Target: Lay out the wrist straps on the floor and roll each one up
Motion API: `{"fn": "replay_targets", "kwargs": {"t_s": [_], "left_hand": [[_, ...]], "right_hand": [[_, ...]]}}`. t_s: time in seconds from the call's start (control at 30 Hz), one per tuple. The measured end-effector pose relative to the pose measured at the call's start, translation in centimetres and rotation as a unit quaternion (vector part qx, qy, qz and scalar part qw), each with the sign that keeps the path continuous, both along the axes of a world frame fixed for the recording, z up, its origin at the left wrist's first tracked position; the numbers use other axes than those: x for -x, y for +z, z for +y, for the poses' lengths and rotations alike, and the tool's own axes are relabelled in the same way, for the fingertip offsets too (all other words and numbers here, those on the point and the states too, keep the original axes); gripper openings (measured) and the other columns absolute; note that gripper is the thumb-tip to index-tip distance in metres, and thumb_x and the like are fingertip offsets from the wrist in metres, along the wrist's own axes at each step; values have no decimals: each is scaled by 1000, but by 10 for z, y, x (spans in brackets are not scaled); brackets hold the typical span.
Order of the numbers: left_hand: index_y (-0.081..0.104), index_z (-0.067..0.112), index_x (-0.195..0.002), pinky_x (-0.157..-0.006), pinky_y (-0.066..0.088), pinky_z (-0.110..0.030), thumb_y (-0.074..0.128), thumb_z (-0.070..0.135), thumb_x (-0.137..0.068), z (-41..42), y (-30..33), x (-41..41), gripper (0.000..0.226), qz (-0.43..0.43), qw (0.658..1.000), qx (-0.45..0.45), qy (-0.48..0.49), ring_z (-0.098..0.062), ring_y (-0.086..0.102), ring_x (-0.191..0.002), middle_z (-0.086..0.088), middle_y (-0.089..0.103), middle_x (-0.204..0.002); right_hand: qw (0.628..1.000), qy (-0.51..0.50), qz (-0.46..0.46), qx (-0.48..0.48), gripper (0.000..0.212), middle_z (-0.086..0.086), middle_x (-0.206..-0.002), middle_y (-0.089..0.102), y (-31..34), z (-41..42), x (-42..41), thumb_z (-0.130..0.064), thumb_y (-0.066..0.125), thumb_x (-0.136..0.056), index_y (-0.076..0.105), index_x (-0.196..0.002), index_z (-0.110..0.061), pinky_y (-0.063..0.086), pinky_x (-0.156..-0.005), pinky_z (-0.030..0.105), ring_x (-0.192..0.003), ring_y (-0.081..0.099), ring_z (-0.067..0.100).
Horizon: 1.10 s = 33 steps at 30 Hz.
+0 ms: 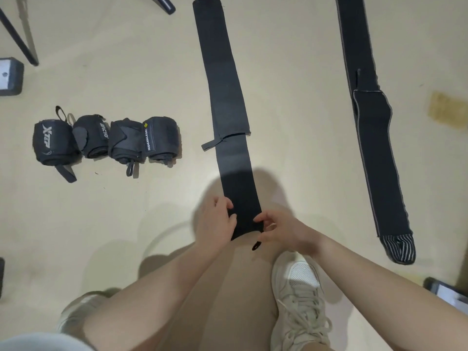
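Note:
A long black wrist strap (228, 102) lies flat on the floor, running from the top of the view down to my hands. My left hand (215, 221) pinches its near end at the left edge, and my right hand (276, 229) pinches the right edge of that end, where a small loop tab (254, 246) hangs out. A second long black strap (374, 138) lies stretched out to the right, with a striped end (400, 247) nearest me. Several rolled-up straps (106, 141) sit in a row at the left.
My bare knees and a beige sneaker (298, 297) fill the lower view. Black metal legs (20, 39) and a grey block (10, 76) stand at the upper left. A dark flat object (448, 291) lies at the right edge, near a yellowish floor patch (448, 110).

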<state>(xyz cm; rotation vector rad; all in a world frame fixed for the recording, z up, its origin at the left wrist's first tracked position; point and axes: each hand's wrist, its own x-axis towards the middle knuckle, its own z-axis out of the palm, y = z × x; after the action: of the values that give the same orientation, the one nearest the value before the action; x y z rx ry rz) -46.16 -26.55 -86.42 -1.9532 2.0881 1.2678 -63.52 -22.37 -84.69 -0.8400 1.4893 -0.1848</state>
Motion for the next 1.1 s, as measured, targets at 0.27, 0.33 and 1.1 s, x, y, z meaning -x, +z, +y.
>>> {"fn": "replay_targets", "kwargs": {"t_s": [0.27, 0.33, 1.1], "left_hand": [[48, 19, -130, -92, 40, -23, 52, 35, -95, 17, 0, -10, 38, 91, 989, -87, -77, -9, 52, -110, 9, 54, -123], [47, 21, -128, -90, 41, -23, 57, 35, -91, 21, -5, -8, 40, 85, 992, -73, -56, -8, 51, -109, 10, 53, -124], [59, 18, -114, -84, 41, -30, 55, 25, -93, -1, -28, 20, 23, -45, 987, 37, -153, -18, 45, -105, 0, 52, -107]], "right_hand": [[986, -167, 12, -2, 22, 10, -66, 61, -11, -2, -10, -19, 59, -93, 61, -78, -2, 47, -53, 20, -50, 56, 9], [984, -177, 15, -17, 23, 8, -63, 59, -14, -1, -12, -22, 57, -94, 57, -79, -4, 43, -46, 16, -43, 53, 6], [860, 326, 292, 263, 23, 6, -116, 55, -41, -4, -2, -16, 52, -92, 58, -113, -8, 43, -73, 34, -102, 55, 26]]}}
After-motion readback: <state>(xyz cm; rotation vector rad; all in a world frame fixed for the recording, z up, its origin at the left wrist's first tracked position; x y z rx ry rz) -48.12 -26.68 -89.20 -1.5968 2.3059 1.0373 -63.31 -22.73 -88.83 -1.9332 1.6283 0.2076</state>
